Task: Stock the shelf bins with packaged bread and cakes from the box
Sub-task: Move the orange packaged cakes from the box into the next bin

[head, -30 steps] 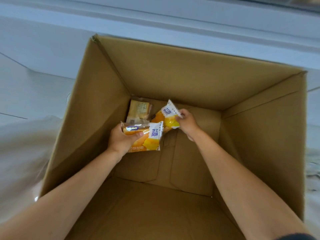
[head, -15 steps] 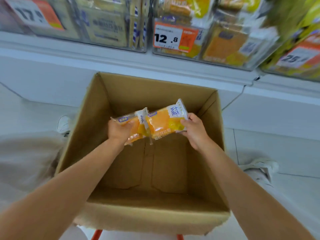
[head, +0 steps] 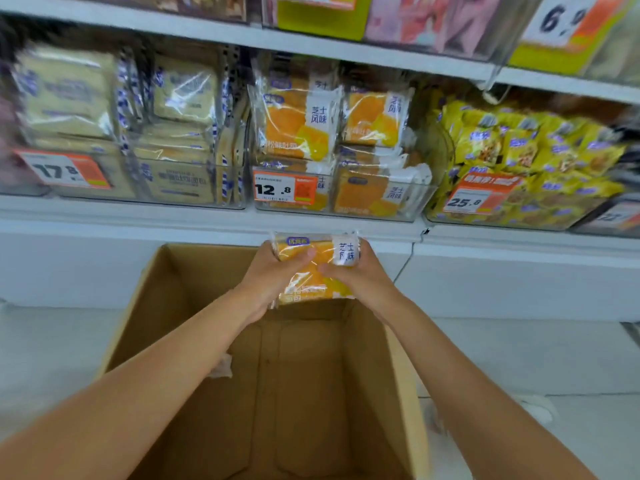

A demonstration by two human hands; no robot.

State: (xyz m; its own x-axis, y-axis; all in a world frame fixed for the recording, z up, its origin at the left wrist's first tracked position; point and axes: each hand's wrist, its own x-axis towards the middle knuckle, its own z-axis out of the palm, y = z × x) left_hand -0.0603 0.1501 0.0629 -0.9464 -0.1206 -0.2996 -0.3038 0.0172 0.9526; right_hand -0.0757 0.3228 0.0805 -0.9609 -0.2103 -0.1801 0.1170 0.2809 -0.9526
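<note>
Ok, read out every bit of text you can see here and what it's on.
"17.8": left price tag, pale bread bin.
"12.8": middle price tag, orange bread bin.
"25.8": right price tag, yellow snack bin.
"6." plus a blurred digit: top-right tag.
"芝士风味": held orange bread packet, and shelf packets.
Purple brand ovals and the tags' small print: too blurred.

Box (head: 162, 306) near end cut off; left bin packs (head: 69, 95) blurred.
</note>
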